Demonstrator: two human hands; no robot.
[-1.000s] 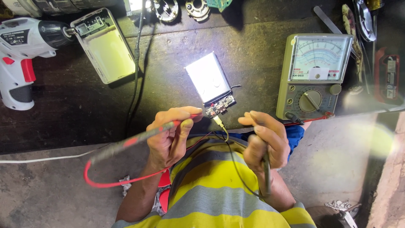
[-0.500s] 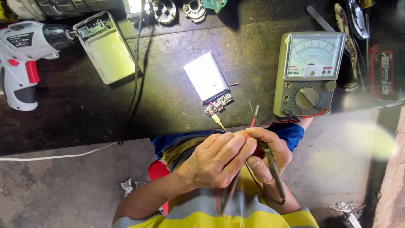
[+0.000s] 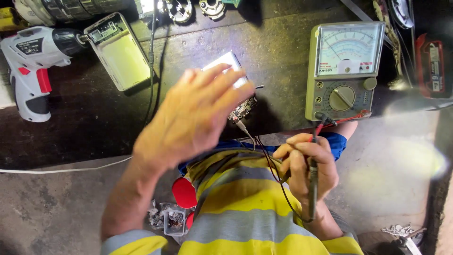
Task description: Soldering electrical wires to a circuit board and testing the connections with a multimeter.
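Observation:
My left hand point(image 3: 193, 118) is raised with its fingers spread, holding nothing, and it hovers over a bright white flat battery pack point(image 3: 224, 63) with a small circuit board point(image 3: 243, 109) at its near end. My right hand point(image 3: 306, 167) grips the two meter probes point(image 3: 312, 186), one black and one with a red lead, near my striped shirt. Their leads run up to a green analog multimeter point(image 3: 343, 71) standing on the dark bench point(image 3: 94, 137) at the right.
An open white casing point(image 3: 118, 52) lies at the back left beside a white and red cordless screwdriver point(image 3: 33, 66). A black cable point(image 3: 152, 71) and a white cable point(image 3: 61, 169) cross the bench. Metal parts sit along the back edge; a red battery point(image 3: 432, 66) lies far right.
My left hand let go of the red probe, passing it to my right hand, then lifted and opened over the battery pack. My right hand now holds both probes.

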